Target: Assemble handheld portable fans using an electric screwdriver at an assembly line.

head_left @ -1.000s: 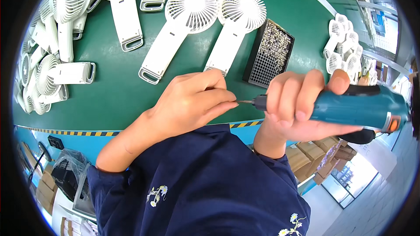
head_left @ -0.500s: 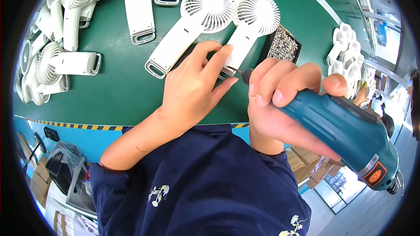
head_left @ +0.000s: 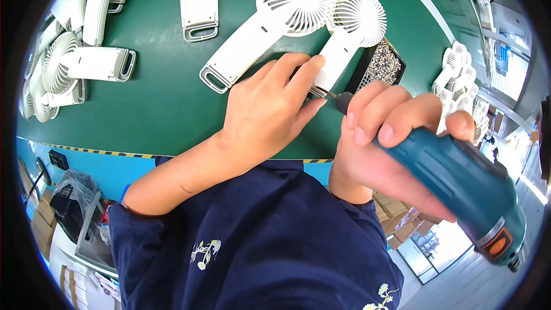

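My right hand (head_left: 396, 138) is wrapped round a teal electric screwdriver (head_left: 459, 178), its body slanting down to the right. The thin bit reaches the handle end of a white handheld fan (head_left: 340, 60), whose round slatted head lies away from me. My left hand (head_left: 270, 103) grips that handle end, with thumb and fingers on either side of it near the bit. The exact contact of the bit is hidden by my fingers. Just left of this fan lies a second white handheld fan (head_left: 247, 46), its grey loop end towards me; the two heads touch or overlap.
Beside the held fan sits a black tray of small screws (head_left: 383, 66). Several more white fans (head_left: 97, 63) crowd the left of the green table (head_left: 166, 103), and others (head_left: 456, 80) are grouped at far right. Yellow-black striped tape (head_left: 115, 153) marks the near edge.
The view has shifted a little, so the nearer fans, the screw tray and both hands appear farther right. Both grips look the same, and the bit stays at the fan's handle end.
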Demonstrator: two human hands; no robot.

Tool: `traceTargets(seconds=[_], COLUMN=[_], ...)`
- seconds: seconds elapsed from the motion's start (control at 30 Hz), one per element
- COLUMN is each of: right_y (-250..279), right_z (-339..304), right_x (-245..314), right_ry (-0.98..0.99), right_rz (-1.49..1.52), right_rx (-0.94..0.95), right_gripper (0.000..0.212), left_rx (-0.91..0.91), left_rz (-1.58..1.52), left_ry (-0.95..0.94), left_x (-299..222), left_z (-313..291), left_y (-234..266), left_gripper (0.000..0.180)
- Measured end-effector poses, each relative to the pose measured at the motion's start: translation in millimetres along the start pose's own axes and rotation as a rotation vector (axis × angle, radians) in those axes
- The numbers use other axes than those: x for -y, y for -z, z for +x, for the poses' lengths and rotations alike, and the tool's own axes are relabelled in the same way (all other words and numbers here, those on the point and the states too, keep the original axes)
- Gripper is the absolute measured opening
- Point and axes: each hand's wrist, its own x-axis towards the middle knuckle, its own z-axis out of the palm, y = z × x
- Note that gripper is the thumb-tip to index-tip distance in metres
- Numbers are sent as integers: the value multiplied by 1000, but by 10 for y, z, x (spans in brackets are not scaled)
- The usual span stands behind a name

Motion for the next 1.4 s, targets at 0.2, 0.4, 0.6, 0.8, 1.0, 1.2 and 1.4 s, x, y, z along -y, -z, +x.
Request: traceTargets(seconds=[0.2, 0.4, 0.6, 0.8, 1.0, 1.2, 1.4], right_y=[1, -19, 119, -15, 18, -88, -304], right_z=[-16, -28, 11, -28, -400, -799, -697], right_x=[-109, -163, -162, -19, 262, 106, 153], right_ry=[-21, -22, -19, 125, -14, -443, -571], right_rz=[12, 8, -30, -6, -80, -264, -112], right_rx=[-87, -106, 135, -163, -637, -785, -811], right_gripper=[100, 102, 101, 86, 87, 62, 51], left_rx=[-8, 4, 16, 31, 204, 334, 183], left_rz=[-6, -12, -4, 22, 124, -39, -819], left_ry=[-3, 14, 13, 41, 156, 288, 438], left_x=[0, -3, -31, -40, -196, -100, -499], left_z=[-10, -29, -36, 25, 363, 545, 419], left_y=[-24, -26, -2, -20, 9, 42, 135], left_gripper=[51, 52, 51, 55, 50, 34, 26])
